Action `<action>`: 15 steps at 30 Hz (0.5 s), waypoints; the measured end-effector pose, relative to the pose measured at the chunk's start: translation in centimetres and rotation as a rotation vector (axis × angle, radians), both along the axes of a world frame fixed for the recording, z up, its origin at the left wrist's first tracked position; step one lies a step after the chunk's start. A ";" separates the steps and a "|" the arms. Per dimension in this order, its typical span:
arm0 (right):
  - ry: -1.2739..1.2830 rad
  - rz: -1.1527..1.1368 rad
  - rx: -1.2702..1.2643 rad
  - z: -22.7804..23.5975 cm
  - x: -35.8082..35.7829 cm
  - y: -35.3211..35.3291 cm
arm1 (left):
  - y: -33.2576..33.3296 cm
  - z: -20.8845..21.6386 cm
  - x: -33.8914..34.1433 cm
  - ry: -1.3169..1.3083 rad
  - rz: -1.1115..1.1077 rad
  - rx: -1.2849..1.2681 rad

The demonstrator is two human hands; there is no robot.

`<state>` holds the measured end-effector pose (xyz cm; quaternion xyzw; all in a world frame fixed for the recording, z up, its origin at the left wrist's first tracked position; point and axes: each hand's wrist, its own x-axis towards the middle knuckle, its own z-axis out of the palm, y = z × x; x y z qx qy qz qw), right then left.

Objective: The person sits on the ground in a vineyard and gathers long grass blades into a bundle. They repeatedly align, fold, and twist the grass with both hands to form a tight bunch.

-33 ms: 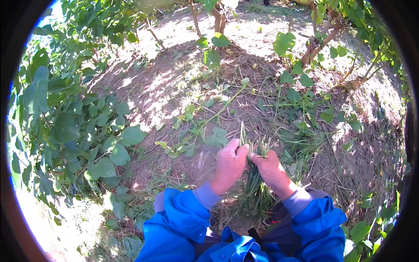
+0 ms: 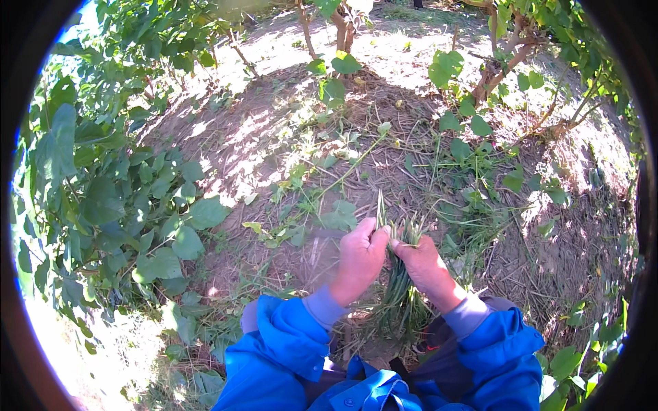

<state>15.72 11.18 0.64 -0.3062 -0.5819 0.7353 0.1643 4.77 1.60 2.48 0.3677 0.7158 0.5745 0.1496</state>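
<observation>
A bundle of long green grass (image 2: 401,294) hangs between my two hands, its cut or folded ends poking up above my fingers and its blades trailing down toward my lap. My right hand (image 2: 426,270) is closed round the bundle near its top, thumb pressed on it. Close beside it, my left hand (image 2: 362,257) pinches a few upright blades at the bundle's left edge. The two thumbs almost meet. Most of my fingers are hidden behind the hands and the grass.
Leafy bushes (image 2: 103,198) crowd the left side. Woody trunks (image 2: 345,31) and a branching stem (image 2: 500,72) rise at the far side. Dry stalks and weeds (image 2: 473,198) litter the brown soil (image 2: 267,130) ahead. More leaves (image 2: 565,363) grow at the lower right.
</observation>
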 end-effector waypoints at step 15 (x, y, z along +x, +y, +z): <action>-0.048 0.015 0.003 1.0 0.2 -0.1 | -0.2 0.7 0.3 -0.009 -0.011 -0.046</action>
